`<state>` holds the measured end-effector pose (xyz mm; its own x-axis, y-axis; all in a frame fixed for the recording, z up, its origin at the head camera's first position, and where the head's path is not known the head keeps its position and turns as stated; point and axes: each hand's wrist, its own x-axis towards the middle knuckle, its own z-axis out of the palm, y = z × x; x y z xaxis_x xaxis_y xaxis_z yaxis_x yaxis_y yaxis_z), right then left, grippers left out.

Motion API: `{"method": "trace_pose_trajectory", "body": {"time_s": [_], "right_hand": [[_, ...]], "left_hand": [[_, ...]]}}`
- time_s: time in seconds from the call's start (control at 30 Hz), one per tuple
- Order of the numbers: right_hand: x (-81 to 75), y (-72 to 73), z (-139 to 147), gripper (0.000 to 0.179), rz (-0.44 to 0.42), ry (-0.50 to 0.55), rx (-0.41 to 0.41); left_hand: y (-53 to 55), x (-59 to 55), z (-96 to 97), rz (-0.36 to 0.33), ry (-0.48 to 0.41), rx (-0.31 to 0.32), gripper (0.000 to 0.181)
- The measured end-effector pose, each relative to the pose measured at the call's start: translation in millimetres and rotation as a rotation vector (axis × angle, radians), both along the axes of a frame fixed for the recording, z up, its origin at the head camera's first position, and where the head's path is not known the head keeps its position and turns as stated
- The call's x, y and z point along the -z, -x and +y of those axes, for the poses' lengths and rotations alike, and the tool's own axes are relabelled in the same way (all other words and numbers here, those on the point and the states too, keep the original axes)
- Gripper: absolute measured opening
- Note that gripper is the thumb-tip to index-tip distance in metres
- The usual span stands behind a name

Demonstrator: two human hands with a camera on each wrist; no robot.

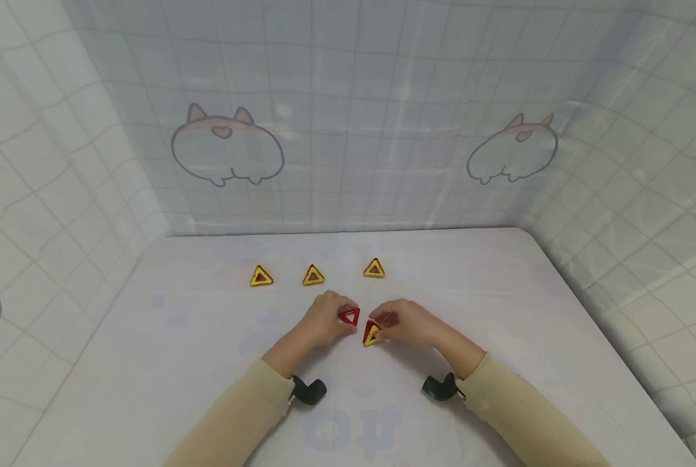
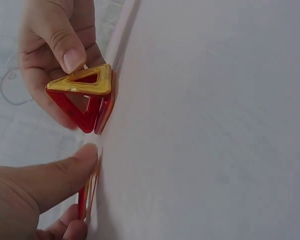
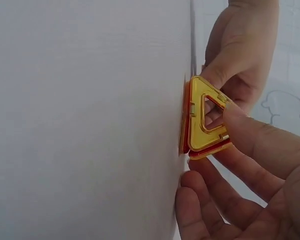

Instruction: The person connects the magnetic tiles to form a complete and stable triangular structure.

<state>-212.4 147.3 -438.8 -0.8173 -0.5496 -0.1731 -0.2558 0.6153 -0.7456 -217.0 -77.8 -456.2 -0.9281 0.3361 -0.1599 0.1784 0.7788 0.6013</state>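
Observation:
My left hand [image 1: 327,318] pinches a red triangular magnetic tile [image 1: 357,317] between thumb and fingers. In the left wrist view this tile [image 2: 82,202] is nearly edge-on, partly hidden by the thumb. Just right of it, my right hand [image 1: 410,322] grips a small pyramid-like group of magnetic tiles [image 1: 368,332], with a yellow triangle and red ones meeting at their edges. The right thumb presses the yellow tile [image 3: 196,127] in the right wrist view. A small gap separates the two hands' pieces in the head view, close over the white table [image 1: 207,363].
Three yellow-and-red triangular tiles lie in a row beyond the hands: one at left [image 1: 261,283], one in the middle [image 1: 313,282] and one at right [image 1: 374,275]. Pale gridded curtains [image 1: 348,130] enclose the table at the back and both sides.

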Motion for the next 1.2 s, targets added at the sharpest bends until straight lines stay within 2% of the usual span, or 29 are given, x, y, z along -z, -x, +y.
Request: {"method": "trace_pose_trajectory", "body": {"time_s": [0.2,0.6,1.0,1.2], "right_hand": [[0.8,1.3,1.9,0.028,0.003,0.029,0.005],[2.4,2.0,5.2,0.027,-0.018,0.032,-0.011],[2.5,0.5,4.7,0.03,-0.001,0.018,-0.015],[3.2,0.4,4.6,0.029,0.001,0.028,-0.016]], "left_hand": [[-4.5,-3.2,-3.8,-0.038,-0.034,0.021,0.045],[-13.2,-1.8,-5.0,-0.068,-0.023,0.032,0.045],[-22.4,-4.6,-4.2,-0.037,-0.066,0.097,0.036],[-22.9,-4.3,-1.6,-0.019,-0.088,0.11,0.036]]}}
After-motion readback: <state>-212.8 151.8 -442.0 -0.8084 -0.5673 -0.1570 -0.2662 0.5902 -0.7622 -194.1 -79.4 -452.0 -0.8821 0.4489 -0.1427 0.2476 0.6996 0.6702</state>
